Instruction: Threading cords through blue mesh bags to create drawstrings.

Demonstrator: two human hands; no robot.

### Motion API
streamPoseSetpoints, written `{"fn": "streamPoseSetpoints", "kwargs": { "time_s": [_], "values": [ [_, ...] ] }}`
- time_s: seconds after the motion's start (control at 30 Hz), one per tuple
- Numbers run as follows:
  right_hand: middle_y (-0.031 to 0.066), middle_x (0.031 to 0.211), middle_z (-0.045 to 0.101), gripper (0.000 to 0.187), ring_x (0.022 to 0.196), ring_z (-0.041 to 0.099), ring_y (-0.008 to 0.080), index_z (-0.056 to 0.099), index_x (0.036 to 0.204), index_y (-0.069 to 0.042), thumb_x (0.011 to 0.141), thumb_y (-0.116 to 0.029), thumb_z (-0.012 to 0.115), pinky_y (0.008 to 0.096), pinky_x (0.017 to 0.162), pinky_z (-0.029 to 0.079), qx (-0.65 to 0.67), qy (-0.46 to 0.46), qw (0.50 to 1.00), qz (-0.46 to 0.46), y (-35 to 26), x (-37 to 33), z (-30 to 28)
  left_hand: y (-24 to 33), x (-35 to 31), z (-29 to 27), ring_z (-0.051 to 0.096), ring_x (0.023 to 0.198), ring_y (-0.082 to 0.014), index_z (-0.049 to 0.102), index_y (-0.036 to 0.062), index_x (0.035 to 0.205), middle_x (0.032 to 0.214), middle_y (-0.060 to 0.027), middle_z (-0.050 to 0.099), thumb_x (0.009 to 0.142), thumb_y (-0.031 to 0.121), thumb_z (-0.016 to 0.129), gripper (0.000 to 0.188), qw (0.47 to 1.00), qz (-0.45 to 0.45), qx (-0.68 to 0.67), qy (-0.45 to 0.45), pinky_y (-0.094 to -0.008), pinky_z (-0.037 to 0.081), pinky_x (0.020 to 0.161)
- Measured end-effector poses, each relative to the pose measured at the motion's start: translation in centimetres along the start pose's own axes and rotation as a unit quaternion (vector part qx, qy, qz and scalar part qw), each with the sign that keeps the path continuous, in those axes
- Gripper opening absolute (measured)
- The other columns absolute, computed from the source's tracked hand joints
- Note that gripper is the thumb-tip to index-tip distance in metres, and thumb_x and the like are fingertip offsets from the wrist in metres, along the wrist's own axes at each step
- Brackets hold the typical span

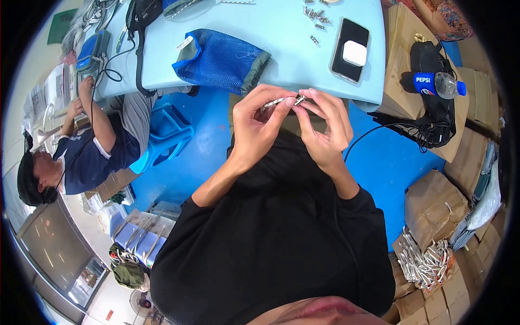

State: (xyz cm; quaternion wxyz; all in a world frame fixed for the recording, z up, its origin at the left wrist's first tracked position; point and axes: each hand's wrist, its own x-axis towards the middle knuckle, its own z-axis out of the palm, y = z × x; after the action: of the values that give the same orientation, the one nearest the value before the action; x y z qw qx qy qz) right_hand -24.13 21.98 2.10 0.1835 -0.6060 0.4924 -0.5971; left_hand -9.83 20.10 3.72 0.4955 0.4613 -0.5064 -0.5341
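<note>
Both hands meet just off the front edge of the light blue table (pixel 292 49). My left hand (pixel 257 122) is closed, its thumb and fingers pinching a black-and-white braided cord (pixel 274 102). Between the fingertips of my right hand (pixel 329 127) is a small silvery metal clip (pixel 299 100), right at the cord's end. Whether the cord sits inside the clip is too small to tell. On the table beyond my left hand lies a blue mesh drawstring bag (pixel 222 62) with a grey-green end. Several similar small metal pieces (pixel 317 20) lie scattered farther back.
A phone (pixel 341 59) with a white earbud case (pixel 355 53) on it lies at the table's right. Cardboard boxes, a soda bottle (pixel 439 85) and a black bag (pixel 428 57) stand to the right. At left, another person (pixel 97 146) sits near a blue stool (pixel 168 132).
</note>
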Motion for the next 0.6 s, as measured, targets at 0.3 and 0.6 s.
{"fn": "streamPoseSetpoints", "kwargs": {
  "time_s": [0.3,0.6],
  "values": [
    [0.0153,0.098,0.071,0.032,0.088,0.072,0.0259,0.071,0.104,0.003,0.075,0.012,0.08,0.0333,0.074,0.059,-0.025,-0.009,1.0,-0.014,0.0,0.8,-0.2,0.1,-0.1,0.0,0.059,0.079,-0.0039,0.076,-0.0007,0.104,0.1,-0.0041,0.069,0.095,0.005,0.073,0.01,1.0,-0.009,-0.001,-0.014,-0.018,0.043,0.06],
    [0.0129,0.092,0.068,0.027,0.079,0.069,0.0218,0.069,0.098,0.001,0.075,0.013,0.077,0.0313,0.069,0.056,0.004,-0.06,0.998,0.014,0.6,1.1,-0.6,-0.4,0.0,-0.9,0.047,0.067,0.0004,0.077,0.0,0.102,0.092,0.0004,0.07,0.095,0.005,0.074,0.009,0.998,-0.052,0.005,-0.041,-0.0189,0.032,0.053]
  ]
}}
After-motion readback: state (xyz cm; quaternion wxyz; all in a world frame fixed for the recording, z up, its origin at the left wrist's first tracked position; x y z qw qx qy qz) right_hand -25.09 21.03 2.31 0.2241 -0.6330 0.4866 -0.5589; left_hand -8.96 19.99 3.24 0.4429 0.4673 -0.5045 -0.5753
